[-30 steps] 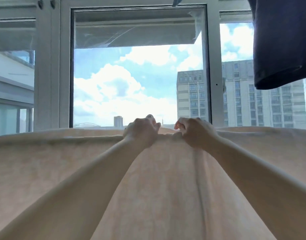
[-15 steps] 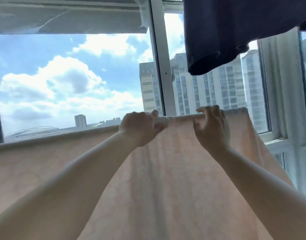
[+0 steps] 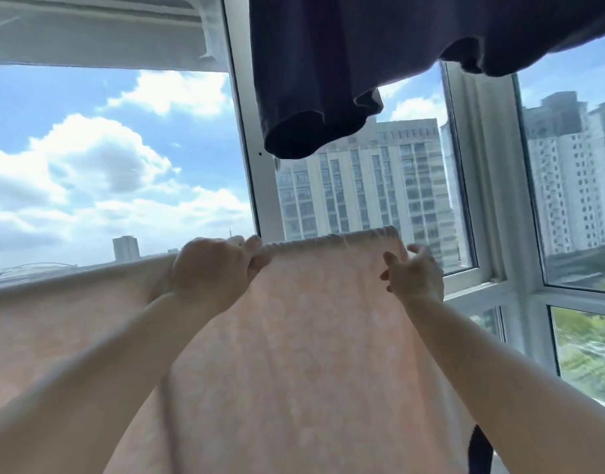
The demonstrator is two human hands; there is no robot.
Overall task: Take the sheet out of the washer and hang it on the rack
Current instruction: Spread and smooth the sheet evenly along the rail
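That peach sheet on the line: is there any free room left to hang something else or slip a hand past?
Free: the gap right of the sheet edge, beyond the right hand, toward the window frame. Also between the sheet's top and the dark garment above. Crowded: leftward, the sheet spreads to the picture's edge, and the left hand grips its top.

Dark garment low above sheet

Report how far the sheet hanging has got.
Done: the sheet is out of the washer and draped up at window height. In hand: left hand grips its top edge; right hand is at the bunched right corner. Left: spreading that corner flat.
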